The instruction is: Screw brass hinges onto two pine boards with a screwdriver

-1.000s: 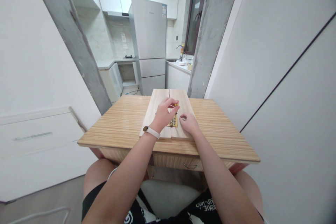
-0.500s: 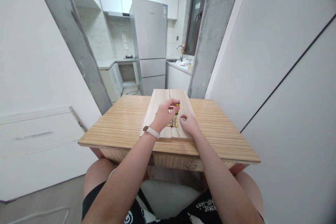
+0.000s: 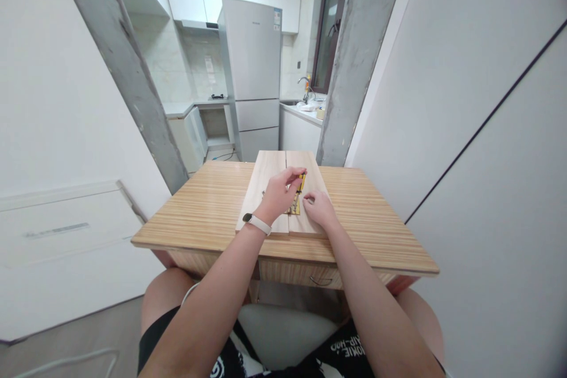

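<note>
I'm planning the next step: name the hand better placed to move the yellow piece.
Probably the left hand: its fingertips are at the yellow piece; the right hand sits curled beside it, apart.

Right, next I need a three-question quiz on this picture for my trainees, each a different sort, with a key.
1. Short answer: which wrist wears the pale wristband?
2. True or false: the pale boards lie on the table.
3. Multiple choice: what colour shows on the small piece at the fingertips of the left hand? A) blue; B) yellow; C) green.

Key: 1. The left; 2. True; 3. B.
</note>
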Demonstrator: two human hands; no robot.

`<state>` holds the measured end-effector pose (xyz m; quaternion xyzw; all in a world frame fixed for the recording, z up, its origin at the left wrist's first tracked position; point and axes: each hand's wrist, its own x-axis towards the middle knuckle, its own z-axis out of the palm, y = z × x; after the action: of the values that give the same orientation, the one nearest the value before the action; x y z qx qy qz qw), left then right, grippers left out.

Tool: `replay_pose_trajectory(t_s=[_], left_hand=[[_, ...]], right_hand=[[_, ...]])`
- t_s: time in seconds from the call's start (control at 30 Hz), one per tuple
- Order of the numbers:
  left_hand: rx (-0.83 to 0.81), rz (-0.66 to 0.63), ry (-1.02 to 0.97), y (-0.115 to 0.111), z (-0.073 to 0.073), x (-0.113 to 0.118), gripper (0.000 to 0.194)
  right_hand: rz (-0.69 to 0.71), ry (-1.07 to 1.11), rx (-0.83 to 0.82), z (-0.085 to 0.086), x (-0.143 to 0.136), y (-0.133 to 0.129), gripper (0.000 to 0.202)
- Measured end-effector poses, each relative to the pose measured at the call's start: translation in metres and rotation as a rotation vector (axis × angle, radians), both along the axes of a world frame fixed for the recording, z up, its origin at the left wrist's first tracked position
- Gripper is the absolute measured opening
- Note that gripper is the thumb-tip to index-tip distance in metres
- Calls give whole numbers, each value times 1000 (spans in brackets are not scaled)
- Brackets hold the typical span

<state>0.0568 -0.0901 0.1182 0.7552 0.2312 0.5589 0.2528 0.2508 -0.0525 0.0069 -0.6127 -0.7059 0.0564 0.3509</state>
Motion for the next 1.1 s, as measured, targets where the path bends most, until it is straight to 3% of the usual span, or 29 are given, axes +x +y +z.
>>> replay_pose_trajectory(t_s=[0.3, 0.57, 0.93, 1.1], left_hand=[[87, 129, 45, -2, 5, -3, 17], [34, 10, 80, 0, 1, -3, 31], [91, 144, 38, 2, 5, -5, 18], [74, 79, 47, 0, 6, -5, 21]], right_hand=[[-2, 5, -21, 3, -1, -2, 16], [-3, -5, -8, 3, -1, -1, 17], [-5, -4, -2, 2, 0, -1, 16], [-2, -3, -9, 2, 0, -2, 16]])
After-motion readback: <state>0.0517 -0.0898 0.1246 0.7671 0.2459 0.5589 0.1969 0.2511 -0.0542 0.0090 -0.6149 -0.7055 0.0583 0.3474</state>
